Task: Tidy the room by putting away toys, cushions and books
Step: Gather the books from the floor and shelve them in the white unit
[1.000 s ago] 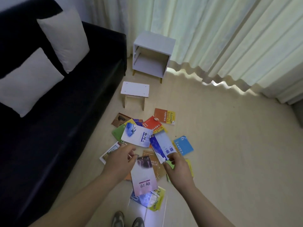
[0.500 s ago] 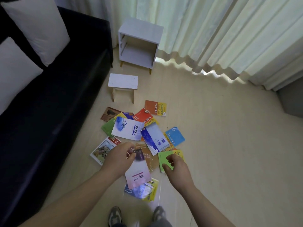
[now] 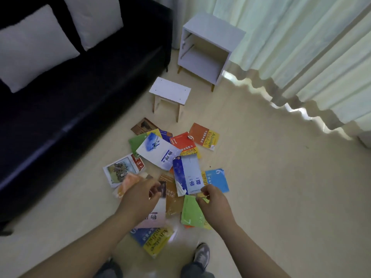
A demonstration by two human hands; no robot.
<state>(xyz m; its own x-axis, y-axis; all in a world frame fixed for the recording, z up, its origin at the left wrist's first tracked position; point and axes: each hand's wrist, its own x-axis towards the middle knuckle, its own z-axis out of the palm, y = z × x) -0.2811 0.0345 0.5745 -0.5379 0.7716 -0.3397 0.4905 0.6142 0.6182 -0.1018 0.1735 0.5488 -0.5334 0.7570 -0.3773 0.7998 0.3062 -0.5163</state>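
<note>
Head view, scattered books (image 3: 160, 151), open-fronted cabinet (image 3: 214, 29) beyond

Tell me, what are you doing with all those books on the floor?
A person is picking up books scattered on the floor beside the dark sofa. The left hand holds a pink and white book, and the right hand pinches the edge of a green book. The rest lie in a loose heap, none yet in the white shelf unit by the curtain.
</note>
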